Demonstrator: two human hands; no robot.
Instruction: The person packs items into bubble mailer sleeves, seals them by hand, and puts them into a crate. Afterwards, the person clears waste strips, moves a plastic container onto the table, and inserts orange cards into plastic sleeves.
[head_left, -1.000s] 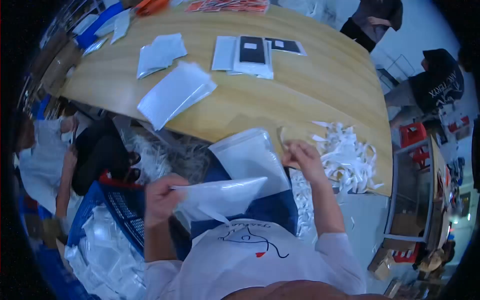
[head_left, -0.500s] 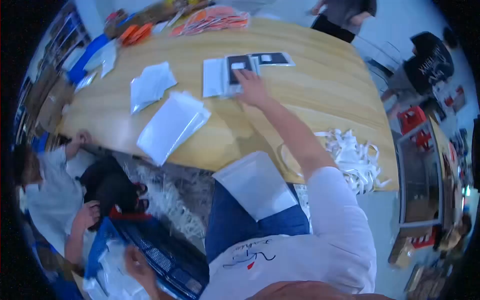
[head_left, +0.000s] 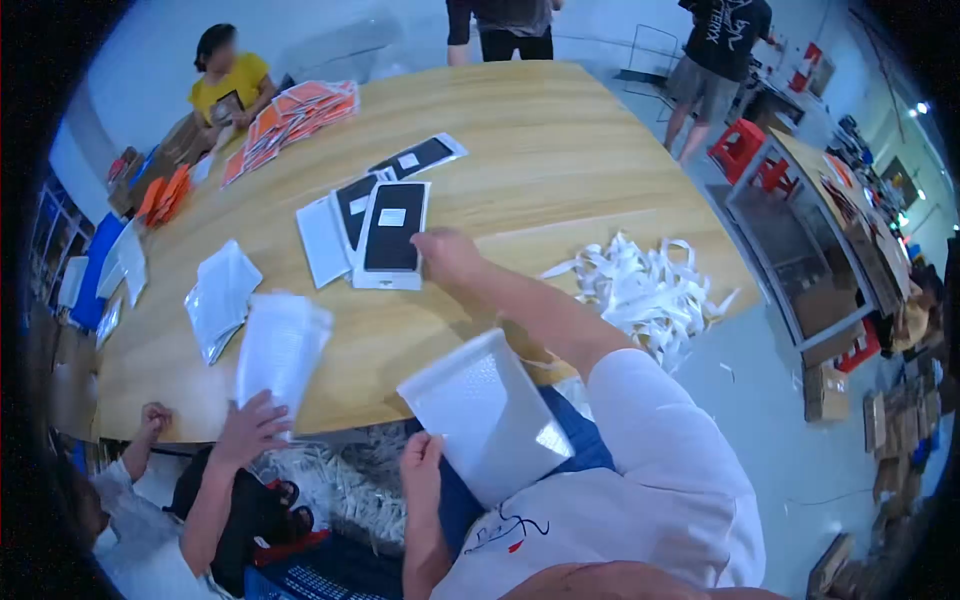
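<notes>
My right hand [head_left: 447, 257] reaches over the wooden table, its fingers closed on the right edge of a black-faced package [head_left: 394, 230] with a white label. Under and beside that package lie another black package [head_left: 355, 203] and a white one [head_left: 323, 242]; a further black one [head_left: 415, 156] is behind. My left hand [head_left: 421, 454] is closed at the left edge of a translucent white bag [head_left: 490, 415], which lies over my lap and the table's front edge. White strips [head_left: 650, 290] are heaped to the right.
A co-worker's hand [head_left: 250, 430] touches a stack of white bags [head_left: 283, 350] at the left. More white bags [head_left: 222, 295] lie behind it. Orange and white packs [head_left: 290, 120] are at the far left. Other people stand or sit beyond the wooden table [head_left: 540, 120].
My left hand has come up from the blue basket to the white bag. My right hand now grips a black package, shifted toward me. The co-worker's hand has reached the stack. The view has turned.
</notes>
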